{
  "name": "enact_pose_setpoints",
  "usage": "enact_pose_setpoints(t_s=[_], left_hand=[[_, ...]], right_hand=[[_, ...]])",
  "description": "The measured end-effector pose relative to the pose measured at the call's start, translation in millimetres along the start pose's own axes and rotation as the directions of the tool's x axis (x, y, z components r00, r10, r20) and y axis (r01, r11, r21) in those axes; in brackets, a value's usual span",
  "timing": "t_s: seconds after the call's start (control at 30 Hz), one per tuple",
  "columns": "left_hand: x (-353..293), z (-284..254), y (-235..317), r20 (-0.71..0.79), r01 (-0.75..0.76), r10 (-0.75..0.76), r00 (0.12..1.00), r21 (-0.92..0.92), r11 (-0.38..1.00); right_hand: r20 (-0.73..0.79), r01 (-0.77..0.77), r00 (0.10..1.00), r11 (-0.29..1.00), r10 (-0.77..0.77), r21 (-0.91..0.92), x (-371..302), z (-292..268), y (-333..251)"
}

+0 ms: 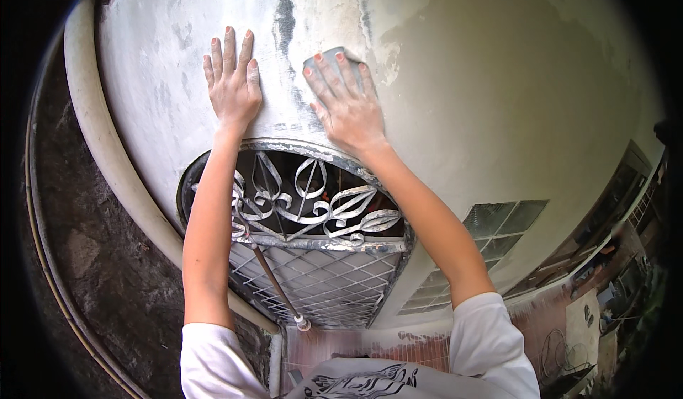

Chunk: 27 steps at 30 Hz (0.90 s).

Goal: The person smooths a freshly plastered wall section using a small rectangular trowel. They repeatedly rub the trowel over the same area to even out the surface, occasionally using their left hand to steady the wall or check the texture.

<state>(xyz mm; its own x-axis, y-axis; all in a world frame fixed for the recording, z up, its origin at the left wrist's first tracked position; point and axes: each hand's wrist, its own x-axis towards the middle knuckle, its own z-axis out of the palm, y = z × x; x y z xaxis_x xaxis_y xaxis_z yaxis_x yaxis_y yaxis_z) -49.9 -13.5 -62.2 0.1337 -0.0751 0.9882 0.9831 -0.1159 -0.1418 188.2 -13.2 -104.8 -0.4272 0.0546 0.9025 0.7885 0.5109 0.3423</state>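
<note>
Two bare hands press against a pale, patchy wall (498, 93), both arms reaching up from white sleeves at the lower edge. Far left, a cream pipe (92, 136) curves down beside the wall, with a dark rough surface (85, 271) and a thin cable beyond it, so little room lies on that side. The left hand (233, 82) lies flat on the plaster, fingers spread slightly and straight, holding nothing. Just below both wrists runs the arched top edge of an iron grille (313, 207) with leaf-shaped scrollwork above and diamond mesh below; a thin rod (274, 282) leans across the mesh down to a small knob near its foot. The right hand (348, 100) is also opened flat, its fingers lying over a small grey pad (326, 56) that peeks out above and to the left of the fingertips; the hand presses it to the wall rather than curling around it. The pad sits on a worn, darker streak of plaster, just above the grille's arch. To the right the wall stretches broad and bare, open for moving. Lower right, a glass-block window (491, 232) is set in the wall, and further right lie a paved yard and buildings, too small to make out. No packages or signs can be told.
</note>
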Motion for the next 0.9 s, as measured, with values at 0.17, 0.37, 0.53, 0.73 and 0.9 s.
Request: enact_pose_setpoints(t_s=[0.17,0.37,0.53,0.73,0.9], left_hand=[[-1.8,-0.3,-2.0,-0.005,-0.011,0.011,1.0,0.003,1.0],[-7.5,-0.4,-4.6,0.02,-0.001,0.001,1.0,-0.001,1.0],[-20.0,-11.0,-26.1,0.1,-0.067,0.063,0.993,0.033,0.997],[-27.8,-28.3,-54.5,0.068,-0.097,0.092,0.993,0.063,0.993],[-30.1,-28.4,-55.2,0.099,-0.052,0.047,0.994,0.048,0.998]], right_hand=[[0.111,0.242,0.964,0.97,-0.242,0.012,-21.3,4.0,3.1],[-0.093,0.011,0.996,1.0,-0.013,-0.019,64.3,-10.1,41.9],[-0.147,-0.129,0.98,0.991,0.134,0.043,70.3,-5.7,24.2],[0.101,0.139,0.985,0.99,-0.138,0.001,7.2,7.3,-3.7],[-0.059,0.072,0.995,0.995,-0.076,-0.065,82.0,0.5,21.0]])
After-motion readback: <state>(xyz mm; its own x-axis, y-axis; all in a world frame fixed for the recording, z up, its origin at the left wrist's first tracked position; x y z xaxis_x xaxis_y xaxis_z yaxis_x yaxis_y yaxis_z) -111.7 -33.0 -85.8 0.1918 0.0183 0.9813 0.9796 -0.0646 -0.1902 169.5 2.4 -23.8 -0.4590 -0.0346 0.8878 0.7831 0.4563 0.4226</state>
